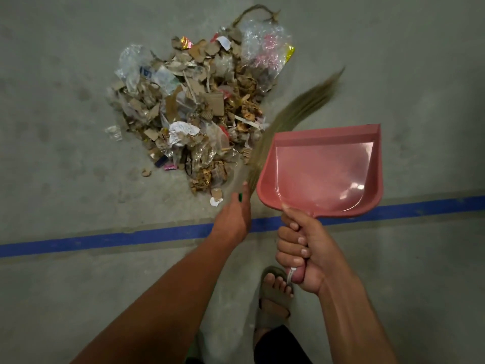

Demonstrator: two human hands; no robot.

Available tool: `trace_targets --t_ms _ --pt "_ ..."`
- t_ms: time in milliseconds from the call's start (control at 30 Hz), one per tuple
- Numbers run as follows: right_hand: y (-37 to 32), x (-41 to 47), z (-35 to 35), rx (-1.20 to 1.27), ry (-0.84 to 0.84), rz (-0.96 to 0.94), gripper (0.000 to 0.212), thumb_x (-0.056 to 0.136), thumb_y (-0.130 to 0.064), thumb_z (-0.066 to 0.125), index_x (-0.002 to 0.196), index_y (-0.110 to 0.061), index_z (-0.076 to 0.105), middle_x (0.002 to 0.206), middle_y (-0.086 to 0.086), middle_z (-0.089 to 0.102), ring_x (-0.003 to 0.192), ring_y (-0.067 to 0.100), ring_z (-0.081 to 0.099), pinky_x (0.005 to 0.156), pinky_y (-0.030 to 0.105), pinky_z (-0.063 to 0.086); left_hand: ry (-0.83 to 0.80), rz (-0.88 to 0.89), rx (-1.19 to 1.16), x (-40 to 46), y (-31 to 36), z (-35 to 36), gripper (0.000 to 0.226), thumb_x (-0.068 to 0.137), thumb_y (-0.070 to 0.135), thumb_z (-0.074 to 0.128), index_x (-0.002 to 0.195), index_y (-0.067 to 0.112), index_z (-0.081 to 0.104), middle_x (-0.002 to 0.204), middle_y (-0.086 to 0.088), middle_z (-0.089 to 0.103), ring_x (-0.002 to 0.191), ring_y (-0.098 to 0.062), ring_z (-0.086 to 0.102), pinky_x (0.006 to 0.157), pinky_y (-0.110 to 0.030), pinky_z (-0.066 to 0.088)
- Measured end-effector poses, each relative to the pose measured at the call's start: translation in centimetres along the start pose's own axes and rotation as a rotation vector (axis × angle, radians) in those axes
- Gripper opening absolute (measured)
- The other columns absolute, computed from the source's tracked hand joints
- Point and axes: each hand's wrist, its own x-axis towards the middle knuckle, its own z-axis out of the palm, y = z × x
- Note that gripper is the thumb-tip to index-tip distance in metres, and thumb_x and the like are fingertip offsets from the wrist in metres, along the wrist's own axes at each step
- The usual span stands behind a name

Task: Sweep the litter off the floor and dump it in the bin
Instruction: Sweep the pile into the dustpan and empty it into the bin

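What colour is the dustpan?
Pink, seen in the head view: the dustpan is held by its handle in the right hand.

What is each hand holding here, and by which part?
Right hand grips the pink dustpan by its handle, pan empty. Left hand holds the broom at the base of its bristles; its grip is mostly hidden.

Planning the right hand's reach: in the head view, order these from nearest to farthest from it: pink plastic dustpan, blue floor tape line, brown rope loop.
1. Pink plastic dustpan, gripped by the right hand.
2. Blue floor tape line, passing just beneath the hand.
3. Brown rope loop, beyond the litter pile.
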Motion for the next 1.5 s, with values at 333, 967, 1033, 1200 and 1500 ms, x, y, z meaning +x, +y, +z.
trace_targets --t_ms 333,967,1033,1200,1500 --pt "4.5 -1.0 3.0 -0.111 -0.109 0.035 0.04 0.097 -0.035 0.061 0.068 -0.022 0.038 0.047 -0.008 0.016 0.032 0.003 0.013 0.037 0.017 0.007 0.156 0.025 -0.103 -8.0 -5.6 -3.4 0.081 0.103 0.018 0.048 0.164 0.033 -0.002 0.146 -0.008 0.039 0.093 -0.033 0.06 0.075 -0.052 0.055" --pt "6.6 5.8 12.8 -0.228 -0.25 0.123 0.038 0.099 -0.031 0.058 0.069 -0.021 0.038 0.047 -0.009 0.02 0.032 0.002 0.016 0.036 0.017 0.009 0.431 -0.583 -0.108 4.5 -28.4 -21.3 0.055 0.101 0.017 0.052 0.151 0.002 0.036 0.134 -0.032 0.055 0.122 -0.051 0.055 0.1 -0.054 0.047" --pt "5.7 6.4 13.1 -0.247 -0.247 0.121 0.038 0.099 -0.032 0.059 0.069 -0.021 0.038 0.047 -0.008 0.02 0.032 0.002 0.016 0.035 0.016 0.01 0.361 -0.612 -0.117 6.5 -29.2 -21.2 0.047 0.1 0.017 0.053 0.145 0.002 0.045 0.134 -0.031 0.056 0.122 -0.05 0.056 0.1 -0.051 0.049" --pt "3.3 7.8 13.3 -0.256 -0.226 0.108 0.041 0.1 -0.033 0.058 0.067 -0.021 0.037 0.046 -0.009 0.018 0.03 0.001 0.016 0.033 0.015 0.012 0.236 -0.456 -0.085 9.8 -29.5 -18.9 0.048 0.097 0.019 0.055 0.145 0.016 0.047 0.123 -0.027 0.061 0.109 -0.046 0.061 0.087 -0.043 0.05" --pt "5.6 7.7 12.4 -0.265 -0.186 0.155 0.04 0.099 -0.033 0.061 0.068 -0.021 0.039 0.047 -0.008 0.021 0.032 0.002 0.017 0.031 0.015 0.017 0.213 -0.082 0.018 5.9 -27.5 -16.5 0.064 0.103 0.018 0.054 0.162 0.03 0.031 0.131 -0.017 0.056 0.112 -0.041 0.058 0.09 -0.047 0.051"
